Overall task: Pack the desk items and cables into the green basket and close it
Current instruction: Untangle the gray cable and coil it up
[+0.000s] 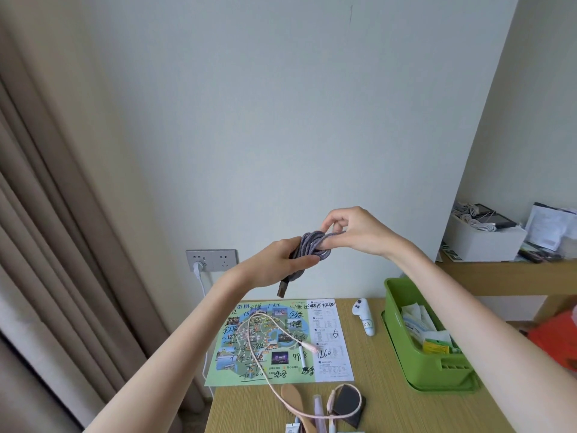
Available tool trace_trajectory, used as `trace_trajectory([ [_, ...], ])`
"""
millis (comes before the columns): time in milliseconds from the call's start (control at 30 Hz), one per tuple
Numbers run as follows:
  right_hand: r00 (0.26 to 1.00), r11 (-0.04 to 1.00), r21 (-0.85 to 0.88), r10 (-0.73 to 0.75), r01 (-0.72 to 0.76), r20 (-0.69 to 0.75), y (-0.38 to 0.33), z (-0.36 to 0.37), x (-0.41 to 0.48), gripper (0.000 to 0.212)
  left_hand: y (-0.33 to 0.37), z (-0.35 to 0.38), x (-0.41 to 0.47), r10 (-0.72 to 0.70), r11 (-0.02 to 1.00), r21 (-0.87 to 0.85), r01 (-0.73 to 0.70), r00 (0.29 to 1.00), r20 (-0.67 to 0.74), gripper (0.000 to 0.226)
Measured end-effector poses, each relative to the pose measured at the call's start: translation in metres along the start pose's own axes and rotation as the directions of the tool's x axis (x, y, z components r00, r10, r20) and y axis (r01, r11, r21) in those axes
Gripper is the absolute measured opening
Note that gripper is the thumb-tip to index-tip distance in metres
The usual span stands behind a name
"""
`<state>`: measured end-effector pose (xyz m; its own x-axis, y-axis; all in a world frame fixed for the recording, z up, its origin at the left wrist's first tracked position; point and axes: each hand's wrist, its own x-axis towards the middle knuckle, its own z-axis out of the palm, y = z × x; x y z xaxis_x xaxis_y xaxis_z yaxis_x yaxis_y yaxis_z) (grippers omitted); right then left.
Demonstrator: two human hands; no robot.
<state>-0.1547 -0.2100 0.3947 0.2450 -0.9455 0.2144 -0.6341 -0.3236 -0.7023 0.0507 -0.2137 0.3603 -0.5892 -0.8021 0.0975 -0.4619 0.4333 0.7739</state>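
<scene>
head view: green basket (394, 295) holds paper packets (416, 320).

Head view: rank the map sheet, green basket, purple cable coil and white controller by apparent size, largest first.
1. map sheet, only slightly ahead of
2. green basket; nearly a tie.
3. purple cable coil, though it is held up nearer the camera, so its rank is unsure.
4. white controller.

Wood-grain bench (390, 401) strewn with desk items.
A scribbled map sheet (331, 339) lies at left, with a pink cable (304, 343) and a marker (302, 357) across it. A white controller (363, 317) lies between the sheet and the green basket (402, 348). A wooden hairbrush (292, 396) and a black pad (346, 401) sit nearest.
</scene>
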Motion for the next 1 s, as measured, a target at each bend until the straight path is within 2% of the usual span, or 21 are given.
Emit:
trace_trajectory([
  [67,1.0,0.999,-0.033,0.001,0.0,0.023,-0.002,-0.009,-0.001,0.026,-0.003,-0.001,-0.001,-0.036,0.999,0.032,0.036,0.999,-0.004,0.026],
  [167,0.99,0.996,-0.067,-0.045,0.054,0.136,-0.008,-0.018,0.0,0.021,-0.004,-0.002,-0.001,-0.09,0.99,0.115,0.087,0.996,0.023,0.023],
  [300,0.975,0.99,0.033,-0.142,0.138,0.171,-0.016,-0.014,0.004,0.014,0.008,0.008,0.001,-0.116,0.978,0.192,0.088,0.983,0.14,0.02],
  [400,0.981,0.982,0.166,-0.119,0.093,0.156,-0.01,-0.011,0.006,0.014,0.024,0.012,-0.003,-0.077,0.995,0.075,0.062,0.975,0.21,0.018],
  [500,0.984,0.925,0.379,-0.052,-0.015,0.168,0.001,-0.005,0.002,0.019,0.036,0.007,-0.008,0.001,0.996,-0.086,0.019,0.974,0.225,0.011],
  [600,0.977,0.859,0.505,-0.023,-0.088,0.21,0.01,0.008,0.0,0.019,0.045,0.003,-0.01,0.042,0.985,-0.174,-0.013,0.985,0.164,0.009],
  [700,0.987,0.861,0.497,0.035,-0.109,0.155,0.015,0.019,-0.001,0.035,0.046,-0.004,-0.007,-0.005,0.982,-0.188,0.018,0.997,0.073,0.019],
  [800,0.991,0.883,0.465,0.012,-0.072,0.13,0.017,0.027,-0.006,0.023,0.041,-0.012,-0.007,-0.032,0.984,-0.174,0.031,0.999,0.001,0.025],
  [867,0.99,0.895,0.444,-0.015,-0.051,0.143,0.016,0.033,-0.007,0.022,0.034,-0.013,-0.005,-0.059,0.984,-0.175,0.039,0.992,-0.11,0.025],
  [933,0.986,0.905,0.422,-0.018,-0.055,0.168,0.014,0.039,-0.005,0.025,0.027,-0.012,-0.001,-0.097,0.985,-0.165,0.056,0.963,-0.253,0.037],
  [1000,0.983,0.916,0.399,-0.025,-0.051,0.182,0.013,0.044,-0.003,0.026,0.018,-0.012,0.002,-0.113,0.978,-0.203,0.046,0.937,-0.331,0.047],
])
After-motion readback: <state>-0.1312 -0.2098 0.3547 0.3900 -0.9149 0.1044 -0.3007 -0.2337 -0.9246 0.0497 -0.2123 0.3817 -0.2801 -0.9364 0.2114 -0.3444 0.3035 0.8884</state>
